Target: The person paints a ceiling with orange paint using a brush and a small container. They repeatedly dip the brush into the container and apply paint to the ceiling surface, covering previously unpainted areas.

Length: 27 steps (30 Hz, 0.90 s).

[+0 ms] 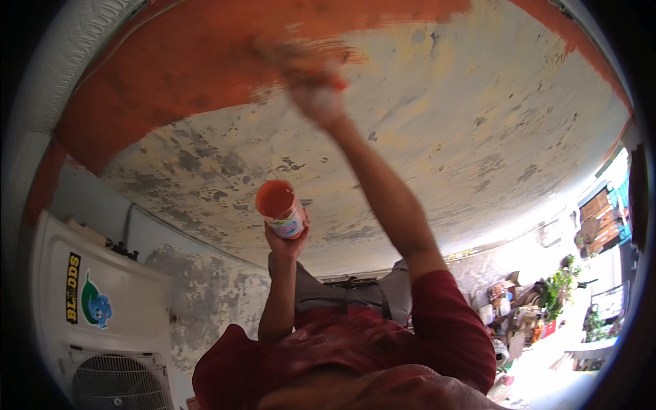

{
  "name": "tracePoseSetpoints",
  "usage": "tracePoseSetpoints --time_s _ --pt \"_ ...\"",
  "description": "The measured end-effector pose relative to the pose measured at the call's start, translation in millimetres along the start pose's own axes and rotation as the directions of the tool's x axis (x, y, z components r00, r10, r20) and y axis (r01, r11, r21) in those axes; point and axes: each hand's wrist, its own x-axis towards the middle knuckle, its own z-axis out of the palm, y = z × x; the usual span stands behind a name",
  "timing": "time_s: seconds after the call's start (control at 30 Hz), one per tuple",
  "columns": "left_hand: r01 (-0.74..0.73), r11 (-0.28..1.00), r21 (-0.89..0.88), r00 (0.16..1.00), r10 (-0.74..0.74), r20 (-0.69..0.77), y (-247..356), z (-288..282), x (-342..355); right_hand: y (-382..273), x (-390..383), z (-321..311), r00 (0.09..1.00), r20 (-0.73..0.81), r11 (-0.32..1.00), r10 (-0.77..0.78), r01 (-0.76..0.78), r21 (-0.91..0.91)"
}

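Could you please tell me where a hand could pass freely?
A gap shows between the cup in the left hand and the right forearm; a wider patch of pale wall runs from that forearm to the orange edge strip, upper right. It is crowded at the right hand with its blurred tool, and around the heaped items, lower right.

Blurry right hand (320,97) and tool (292,57)
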Motion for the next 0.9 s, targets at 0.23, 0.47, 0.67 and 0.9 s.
tracePoseSetpoints --time_s 0.23,0.47,0.67,0.9 --pt "0.025 0.998 -0.056 0.999 -0.024 0.025 -0.9 15.7 -7.8 86.5 -16.3 -226.7 0.819 -0.504 0.959 0.273 -0.189 0.212" --pt "0.018 0.998 -0.055 1.000 -0.018 -0.007 3.7 13.8 -16.1 80.2 -20.5 -170.8 0.809 -0.533 0.888 -0.250 -0.028 -0.458" --pt "-0.035 0.999 0.012 0.998 0.036 -0.056 11.1 9.5 -29.3 -26.2 -31.3 11.2 0.983 -0.183 0.954 -0.029 -0.027 -0.298" --pt "-0.074 0.997 -0.026 0.997 0.074 0.001 22.1 -5.3 -43.1 14.9 -24.8 -4.9 0.961 0.001 0.958 0.277 -0.277 0.072"
